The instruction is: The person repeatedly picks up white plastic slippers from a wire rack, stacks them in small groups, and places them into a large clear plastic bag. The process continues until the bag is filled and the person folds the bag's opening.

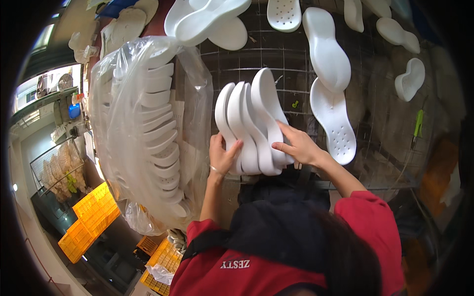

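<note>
Several white foam shoe soles (246, 129) stand on edge side by side in a bundle before me, between my two hands. On the bundle's left side my left hand (224, 153) grips the outer soles, thumb in front. My right hand (299, 144) holds the rightmost sole, thumb and fingers spread along its edge. Just right of the bundle, a white sole with small holes (333, 122) lies partly beneath another smooth white sole (326, 48). Left of my hands is a clear plastic bag (126, 122) packed with a long row of similar soles (161, 122).
More white soles (213, 20) lie at the far edge, others (410, 79) at the right. The worktop (292, 79) shows a wire grid. A green-handled tool (418, 124) is at the right, a small green piece (295, 104) beyond the bundle. Yellow plastic crates (90, 220) stand lower left.
</note>
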The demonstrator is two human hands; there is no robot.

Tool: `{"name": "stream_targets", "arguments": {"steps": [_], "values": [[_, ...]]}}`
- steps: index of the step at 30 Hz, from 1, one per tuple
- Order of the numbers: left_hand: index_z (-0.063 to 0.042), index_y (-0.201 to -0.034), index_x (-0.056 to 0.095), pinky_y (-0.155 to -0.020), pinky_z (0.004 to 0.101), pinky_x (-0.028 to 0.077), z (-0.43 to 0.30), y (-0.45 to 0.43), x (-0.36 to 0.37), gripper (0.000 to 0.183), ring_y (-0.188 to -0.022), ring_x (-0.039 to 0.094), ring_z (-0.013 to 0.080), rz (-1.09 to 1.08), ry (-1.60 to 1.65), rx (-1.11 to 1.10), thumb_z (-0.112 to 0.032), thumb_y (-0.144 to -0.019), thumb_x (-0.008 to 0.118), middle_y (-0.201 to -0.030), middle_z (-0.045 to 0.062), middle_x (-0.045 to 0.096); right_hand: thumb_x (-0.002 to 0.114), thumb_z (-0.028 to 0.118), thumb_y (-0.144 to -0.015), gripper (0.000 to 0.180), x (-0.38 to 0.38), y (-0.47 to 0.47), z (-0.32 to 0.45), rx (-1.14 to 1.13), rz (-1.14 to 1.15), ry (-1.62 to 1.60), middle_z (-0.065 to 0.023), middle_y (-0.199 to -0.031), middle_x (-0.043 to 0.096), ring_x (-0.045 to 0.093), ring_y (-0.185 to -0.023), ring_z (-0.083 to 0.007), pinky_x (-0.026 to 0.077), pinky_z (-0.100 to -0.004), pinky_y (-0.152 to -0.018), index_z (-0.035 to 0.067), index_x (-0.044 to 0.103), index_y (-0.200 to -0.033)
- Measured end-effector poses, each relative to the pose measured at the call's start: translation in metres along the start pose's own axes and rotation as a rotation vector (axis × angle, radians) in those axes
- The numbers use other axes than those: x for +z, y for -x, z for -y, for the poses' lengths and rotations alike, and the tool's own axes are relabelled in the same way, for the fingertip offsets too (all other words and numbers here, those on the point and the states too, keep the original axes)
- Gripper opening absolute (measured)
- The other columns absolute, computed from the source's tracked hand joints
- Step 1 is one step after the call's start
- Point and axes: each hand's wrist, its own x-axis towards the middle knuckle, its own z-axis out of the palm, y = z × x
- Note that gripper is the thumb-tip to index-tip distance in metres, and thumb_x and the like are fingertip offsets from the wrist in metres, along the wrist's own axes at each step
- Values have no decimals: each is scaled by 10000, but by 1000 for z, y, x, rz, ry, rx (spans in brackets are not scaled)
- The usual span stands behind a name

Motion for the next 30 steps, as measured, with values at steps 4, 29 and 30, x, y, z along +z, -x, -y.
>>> {"name": "stream_targets", "arguments": {"steps": [4, 29, 30], "values": [[-4, -1092, 618, -840, 341, 438, 0, 11, 4, 346, -936, 512, 224, -88, -9, 140, -307, -925, 620, -1021, 127, 529, 628, 178, -817, 368, 10, 26, 26, -17, -170, -278, -194, -964, 696, 686, -799, -319, 534, -352, -726, -14, 639, -1130], [-95, -1475, 153, -1005, 613, 335, -42, 39, 6, 1246, -1263, 214, 635, -81, -469, 48, -651, -563, 794, -1479, 398, -20, 626, 166, -836, 133, 81, 57, 6, -422, -80, 572, -76, -748, 558, 572, -715, -281, 480, -402, -658, 65, 560, -782], [-94, -1478, 155, -1016, 605, 328, -40, 39, 6, 1236, -1269, 216, 628, -47, -462, 40, -642, -574, 794, -1478, 399, -22, 633, 164, -825, 125, 74, 65, 8, -478, 26, 591, -64, -739, 553, 568, -723, -277, 478, -408, -671, 67, 567, -781]]}}
